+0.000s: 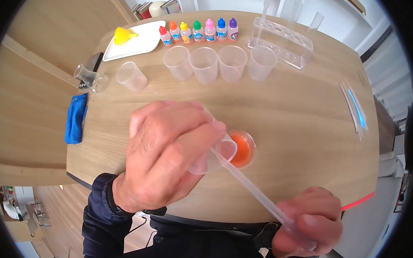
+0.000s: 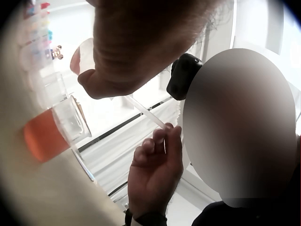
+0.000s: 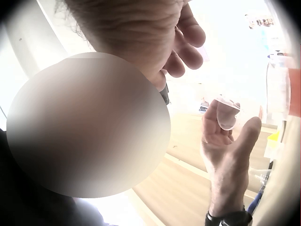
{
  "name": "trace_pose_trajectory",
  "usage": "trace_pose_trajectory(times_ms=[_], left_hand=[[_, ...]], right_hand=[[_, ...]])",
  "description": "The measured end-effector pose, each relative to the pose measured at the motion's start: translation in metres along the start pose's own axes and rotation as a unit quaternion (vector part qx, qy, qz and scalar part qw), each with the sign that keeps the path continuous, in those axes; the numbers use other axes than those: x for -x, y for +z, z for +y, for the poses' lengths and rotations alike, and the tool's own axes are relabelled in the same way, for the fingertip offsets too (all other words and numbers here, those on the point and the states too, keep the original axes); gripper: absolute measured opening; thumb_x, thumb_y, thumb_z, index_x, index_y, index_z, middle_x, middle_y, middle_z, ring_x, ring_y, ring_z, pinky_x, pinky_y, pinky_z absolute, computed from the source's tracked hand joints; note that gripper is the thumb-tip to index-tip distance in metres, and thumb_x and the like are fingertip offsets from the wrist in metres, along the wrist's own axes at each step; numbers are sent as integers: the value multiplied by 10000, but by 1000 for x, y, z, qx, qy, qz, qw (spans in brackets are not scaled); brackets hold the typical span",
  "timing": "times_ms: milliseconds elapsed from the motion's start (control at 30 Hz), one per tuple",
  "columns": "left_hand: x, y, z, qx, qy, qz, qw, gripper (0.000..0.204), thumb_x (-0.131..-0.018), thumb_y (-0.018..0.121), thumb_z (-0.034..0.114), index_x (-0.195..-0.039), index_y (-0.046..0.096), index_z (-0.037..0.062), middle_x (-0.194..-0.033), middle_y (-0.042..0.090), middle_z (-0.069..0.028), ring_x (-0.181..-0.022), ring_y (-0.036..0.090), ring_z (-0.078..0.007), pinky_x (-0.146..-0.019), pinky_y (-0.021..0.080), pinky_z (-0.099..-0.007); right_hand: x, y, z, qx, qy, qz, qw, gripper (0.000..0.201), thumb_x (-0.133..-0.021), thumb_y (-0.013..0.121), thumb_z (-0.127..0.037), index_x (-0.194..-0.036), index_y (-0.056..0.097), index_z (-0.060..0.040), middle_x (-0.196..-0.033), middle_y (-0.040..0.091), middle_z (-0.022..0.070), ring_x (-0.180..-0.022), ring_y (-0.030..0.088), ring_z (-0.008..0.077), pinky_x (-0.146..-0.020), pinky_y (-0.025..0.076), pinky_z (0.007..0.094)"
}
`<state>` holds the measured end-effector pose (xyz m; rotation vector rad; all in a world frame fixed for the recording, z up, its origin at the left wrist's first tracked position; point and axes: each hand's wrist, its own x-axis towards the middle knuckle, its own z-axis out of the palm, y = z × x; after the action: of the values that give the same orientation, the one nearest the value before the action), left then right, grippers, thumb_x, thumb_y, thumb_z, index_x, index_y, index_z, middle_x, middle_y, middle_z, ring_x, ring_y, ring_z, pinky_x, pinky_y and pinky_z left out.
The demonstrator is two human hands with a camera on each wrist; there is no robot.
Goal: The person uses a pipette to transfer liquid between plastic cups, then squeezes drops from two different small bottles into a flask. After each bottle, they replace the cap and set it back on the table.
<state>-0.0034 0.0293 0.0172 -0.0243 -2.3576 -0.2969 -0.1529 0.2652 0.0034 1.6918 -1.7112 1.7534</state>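
Observation:
My left hand point(image 1: 168, 150) grips a clear plastic cup point(image 1: 227, 149), tilted with its mouth toward the right. In my right hand point(image 1: 311, 221) is a translucent plastic pipette point(image 1: 254, 191), its bulb end within the curled fingers. The pipette's thin tip reaches up to the tilted cup's mouth. Just behind and to the right of that cup, a clear cup with orange liquid point(image 1: 245, 149) stands on the table. The left wrist view shows the orange liquid point(image 2: 47, 134) filling the lower part of its cup, below the left hand. In the right wrist view the held cup point(image 3: 229, 115) looks clear.
Several empty plastic cups point(image 1: 204, 64) stand behind, before a row of coloured dropper bottles point(image 1: 198, 32). A test tube rack point(image 1: 284, 42) is back right. A white tray point(image 1: 148, 39) bears a yellow funnel point(image 1: 123, 36). A flask point(image 1: 92, 79) lies left, above a blue cloth point(image 1: 76, 118).

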Motion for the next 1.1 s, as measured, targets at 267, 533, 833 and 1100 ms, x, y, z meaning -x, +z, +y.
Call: trace_pose_trajectory(times_ms=[267,533,833,1100], left_hand=[[3,13,6,7,26,39,999,569,-671,843,-16,-1231,753,36,-1132,737,-104,-1011,749,-276,-882,521,-386],[4,6,11,2,15,-20,1000,578,-736,889,-35,-1275,699,55,-1199,710,-152,-1064,758,-358,-919,522,-461],[4,5,10,5,14,-18,1000,563,-735,908,-18,-1258,712,45,-1186,720,-155,-1061,760,-356,-923,517,-459],[3,5,11,7,10,-22,1000,588,-720,922,-6,-1266,710,47,-1187,720,-156,-1061,760,-355,-933,512,-459]], right_hand=[[3,4,2,-7,15,-48,999,452,-907,950,-297,-1210,693,-82,-967,731,94,-616,623,151,-479,400,274],[-5,7,-3,65,2,-61,996,386,-867,967,-259,-1106,703,-111,-874,718,33,-622,674,175,-469,417,298],[-6,11,3,34,-6,-51,998,400,-877,967,-277,-1106,704,-83,-866,712,47,-654,689,171,-471,455,285],[-7,14,2,32,1,-42,999,433,-875,966,-341,-1108,698,-94,-861,710,37,-644,676,154,-467,459,275]])
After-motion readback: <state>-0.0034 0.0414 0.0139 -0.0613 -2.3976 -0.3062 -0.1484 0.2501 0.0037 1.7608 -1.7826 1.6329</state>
